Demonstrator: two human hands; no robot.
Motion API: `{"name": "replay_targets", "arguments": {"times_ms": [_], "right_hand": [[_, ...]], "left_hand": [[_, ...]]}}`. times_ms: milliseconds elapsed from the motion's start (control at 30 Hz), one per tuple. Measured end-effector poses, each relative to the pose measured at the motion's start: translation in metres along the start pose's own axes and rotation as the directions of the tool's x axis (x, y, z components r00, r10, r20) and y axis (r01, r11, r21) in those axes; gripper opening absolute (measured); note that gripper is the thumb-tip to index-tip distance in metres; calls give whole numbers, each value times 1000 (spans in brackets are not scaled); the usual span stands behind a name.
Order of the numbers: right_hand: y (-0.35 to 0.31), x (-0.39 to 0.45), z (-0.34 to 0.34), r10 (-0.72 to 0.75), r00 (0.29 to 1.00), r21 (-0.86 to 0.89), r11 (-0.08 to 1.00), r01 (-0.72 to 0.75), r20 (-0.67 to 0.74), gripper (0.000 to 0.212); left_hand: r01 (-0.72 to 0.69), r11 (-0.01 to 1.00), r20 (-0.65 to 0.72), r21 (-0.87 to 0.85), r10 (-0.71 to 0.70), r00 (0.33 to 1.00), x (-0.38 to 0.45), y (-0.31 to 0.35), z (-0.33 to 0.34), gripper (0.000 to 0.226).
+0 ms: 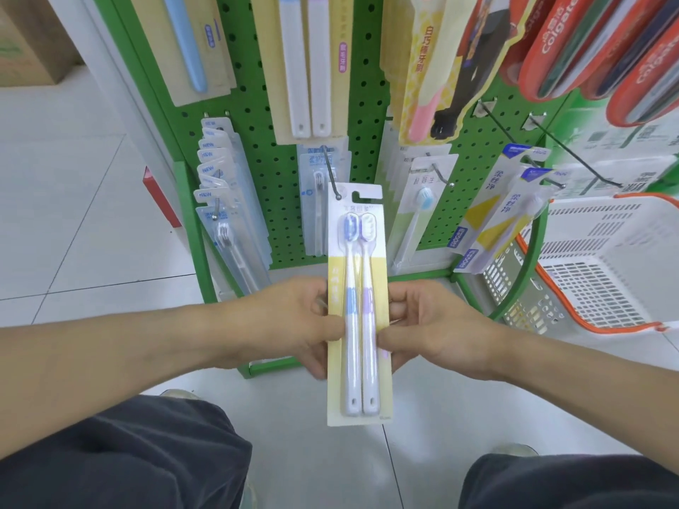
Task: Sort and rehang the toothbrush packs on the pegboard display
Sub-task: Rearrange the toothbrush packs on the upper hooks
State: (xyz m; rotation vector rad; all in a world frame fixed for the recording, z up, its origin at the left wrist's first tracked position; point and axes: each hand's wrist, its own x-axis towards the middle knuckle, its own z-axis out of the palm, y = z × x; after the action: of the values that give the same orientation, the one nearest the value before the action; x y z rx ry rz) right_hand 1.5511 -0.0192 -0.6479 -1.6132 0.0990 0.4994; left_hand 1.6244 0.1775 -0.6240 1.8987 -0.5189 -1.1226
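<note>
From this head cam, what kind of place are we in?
Most likely a shop aisle, at the oral-care display. A green pegboard holds rows of carded toothbrush packs on hooks, red Colgate packs hang at top right, and a white shopping basket sits beside it.

One twin pack [358, 303] – two hands, one basket [602, 259].

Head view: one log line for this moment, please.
left hand grips pack edge | right hand grips opposite edge | yellow-card two-toothbrush blister pack upright | hang slot beside metal peg hook | green pegboard behind
</note>
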Motion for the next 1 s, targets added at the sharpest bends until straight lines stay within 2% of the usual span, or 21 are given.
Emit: {"name": "replay_targets", "arguments": {"times_ms": [100, 233, 333, 400, 500, 567, 733, 867, 1000], "right_hand": [[1, 0, 0, -20, 1000, -11, 1000, 20, -12, 39], [-1, -1, 1, 0, 1000, -21, 1000, 0, 0, 47], [-4, -3, 4, 89, 992, -112, 991, -79, 85, 41], [-6, -5, 6, 108, 988, -164, 983, -88, 115, 39], [-6, -3, 7, 79, 995, -170, 983, -67, 66, 40], [-4, -2, 7, 70, 997, -163, 985, -64, 35, 43], [-1, -4, 7, 89, 996, -211, 974, -82, 25, 57], [-1, -3, 5, 93, 996, -286, 954, -88, 4, 59], [-5, -6, 4, 145, 989, -349, 929, -127, 28, 54]], "left_hand": [[51, 996, 94, 75, -58, 994, -4, -4, 3, 27], [46, 997, 4, 69, -47, 999, -2, -13, 2, 26], [38, 998, -9, 51, -38, 999, -1, -19, 0, 35], [43, 998, 25, 42, -44, 999, -4, -20, 0, 44], [75, 997, 102, -2, -74, 992, -7, -25, 3, 61], [81, 997, 159, 1, -80, 984, -9, -26, 8, 64], [47, 994, 190, 101, -66, 980, -8, -24, 9, 63], [92, 986, 132, 142, -110, 985, -9, -18, 2, 66], [180, 904, 24, 388, -206, 978, -9, -13, -7, 67]]}}
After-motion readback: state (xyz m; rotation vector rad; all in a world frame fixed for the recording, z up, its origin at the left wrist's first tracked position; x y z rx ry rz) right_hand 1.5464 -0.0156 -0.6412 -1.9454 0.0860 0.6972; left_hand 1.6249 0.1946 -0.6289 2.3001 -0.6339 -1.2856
